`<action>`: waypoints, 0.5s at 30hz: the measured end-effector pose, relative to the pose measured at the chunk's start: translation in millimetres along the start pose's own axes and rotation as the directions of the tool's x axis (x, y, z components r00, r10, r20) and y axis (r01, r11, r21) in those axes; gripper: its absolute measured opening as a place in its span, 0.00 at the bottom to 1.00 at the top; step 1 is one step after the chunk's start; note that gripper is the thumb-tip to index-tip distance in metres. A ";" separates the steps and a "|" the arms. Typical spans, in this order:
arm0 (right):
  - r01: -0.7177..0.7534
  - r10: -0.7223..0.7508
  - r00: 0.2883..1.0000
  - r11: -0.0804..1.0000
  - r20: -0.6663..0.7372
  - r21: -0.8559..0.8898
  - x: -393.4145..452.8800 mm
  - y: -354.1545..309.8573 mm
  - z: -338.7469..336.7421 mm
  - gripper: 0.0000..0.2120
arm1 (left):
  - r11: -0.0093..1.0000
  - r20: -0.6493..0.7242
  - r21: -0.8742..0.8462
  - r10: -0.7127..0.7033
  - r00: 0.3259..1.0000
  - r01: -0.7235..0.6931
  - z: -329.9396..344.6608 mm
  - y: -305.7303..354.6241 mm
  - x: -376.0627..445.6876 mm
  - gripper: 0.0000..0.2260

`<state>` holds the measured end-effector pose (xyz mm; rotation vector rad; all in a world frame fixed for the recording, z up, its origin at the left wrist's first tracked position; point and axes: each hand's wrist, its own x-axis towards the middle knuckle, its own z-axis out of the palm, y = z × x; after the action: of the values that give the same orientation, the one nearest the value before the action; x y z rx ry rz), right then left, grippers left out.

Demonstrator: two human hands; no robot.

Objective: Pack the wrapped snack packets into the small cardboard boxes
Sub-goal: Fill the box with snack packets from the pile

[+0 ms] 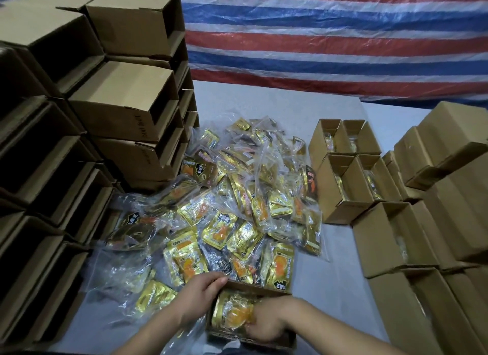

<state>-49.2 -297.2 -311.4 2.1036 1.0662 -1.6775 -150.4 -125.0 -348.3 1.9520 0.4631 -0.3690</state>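
Right hand reaches into the small open brown cardboard box at the near edge of the grey surface, fingers curled on a gold foil snack packet lying inside; left hand grips the box's left wall; loose clear-wrapped packets heaped just beyond; filled boxes stand right; empty cartons stacked left.

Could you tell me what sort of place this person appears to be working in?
Probably a small packing workshop or storeroom. Stacks of empty cardboard boxes stand on the left, a heap of wrapped snack packets covers the table, and a striped tarpaulin hangs behind as a makeshift wall.
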 end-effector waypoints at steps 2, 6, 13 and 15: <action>0.074 -0.061 0.982 0.995 -0.178 0.071 -7.0 -3.2 -6.6 0.18 | 1.000 -0.005 0.022 0.005 1.000 -0.005 1.6 1.1 0.2 0.08; 0.128 -0.090 0.959 0.983 -0.268 0.131 -2.9 -18.7 -2.0 0.19 | 0.999 0.001 0.050 0.006 1.000 -0.006 2.7 2.7 3.8 0.09; 0.185 -0.133 0.898 0.979 -0.420 0.085 -12.9 -14.5 5.0 0.16 | 0.998 0.014 0.064 -0.013 1.000 0.012 -1.0 5.2 3.0 0.10; 0.233 -0.125 0.737 0.969 -0.664 0.076 -27.3 2.2 8.6 0.12 | 0.997 0.034 0.077 -0.019 0.999 0.016 -2.0 8.8 3.0 0.10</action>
<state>-56.0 -314.4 -289.5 2.8885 1.3942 -1.1008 -143.5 -126.1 -341.8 2.0137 0.4497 -0.4375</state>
